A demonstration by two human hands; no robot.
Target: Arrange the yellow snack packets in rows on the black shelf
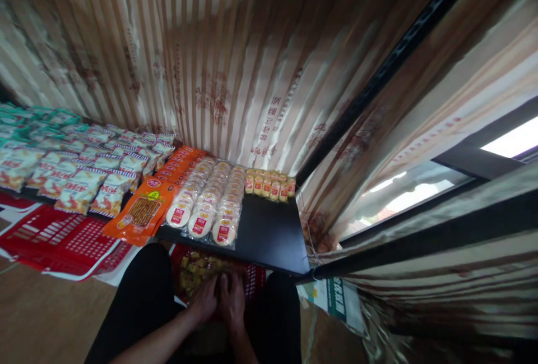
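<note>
My left hand (205,300) and my right hand (232,298) are close together, low between my knees, over a red basket (255,281). Small yellow-wrapped snack packets (200,270) fill its left part, against the fingers of my left hand. Both hands have their fingers bent and drawn in; whatever lies between them is hidden in the dim light. Similar small packets (271,186) stand in short rows at the back of the black shelf (269,229), above the basket.
Rows of round wrapped crackers (200,222), orange bags of stick snacks (145,210) and white snack bags (79,189) line the shelf. Green bags (40,120) lie far left. Another red basket (63,240) is below. A black post (370,89) rises at the right before plastic sheeting (218,72).
</note>
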